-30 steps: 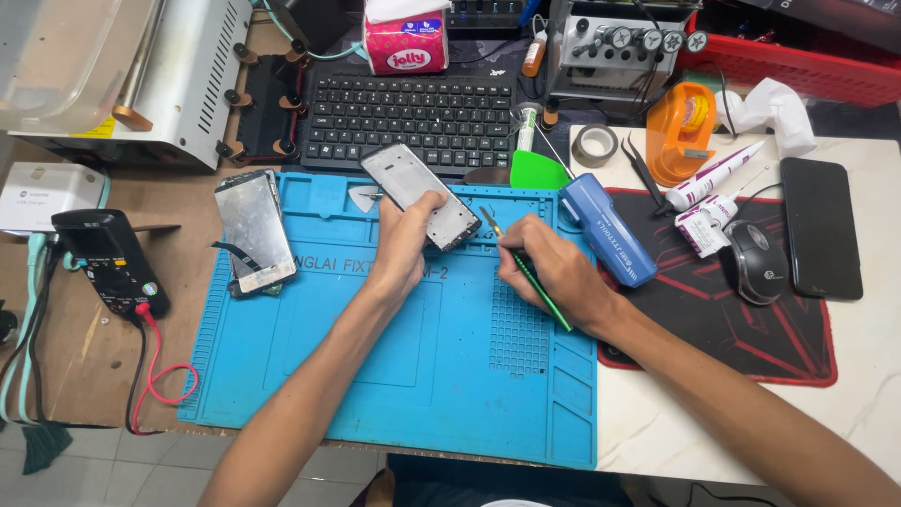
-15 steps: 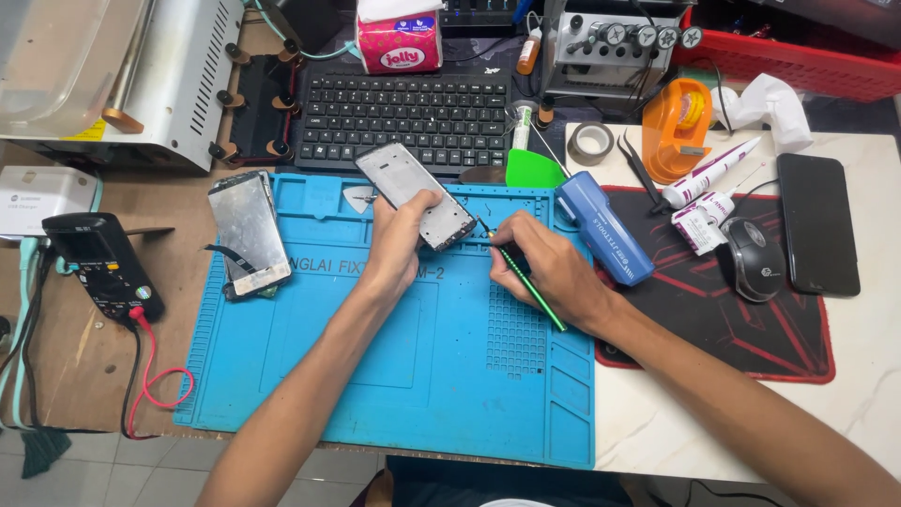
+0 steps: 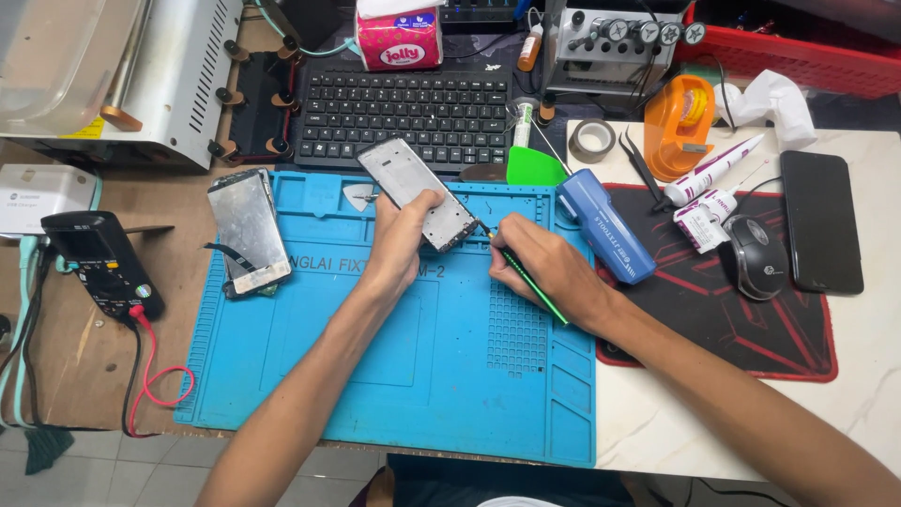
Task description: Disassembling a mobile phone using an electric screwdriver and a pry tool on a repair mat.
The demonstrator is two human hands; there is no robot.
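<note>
Phone frame (image 3: 418, 192) slants upper-left to lower-right in left hand (image 3: 399, 246); right hand (image 3: 544, 272) grips screwdriver (image 3: 527, 279).

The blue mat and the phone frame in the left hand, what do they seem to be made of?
The blue mat looks like silicone or soft rubber: matte, no glare, with moulded compartments and raised lettering. The phone frame, held by the left hand, looks like metal, perhaps with plastic edges: grey, flat and thin, with a dull sheen. The view cannot settle this.
</note>
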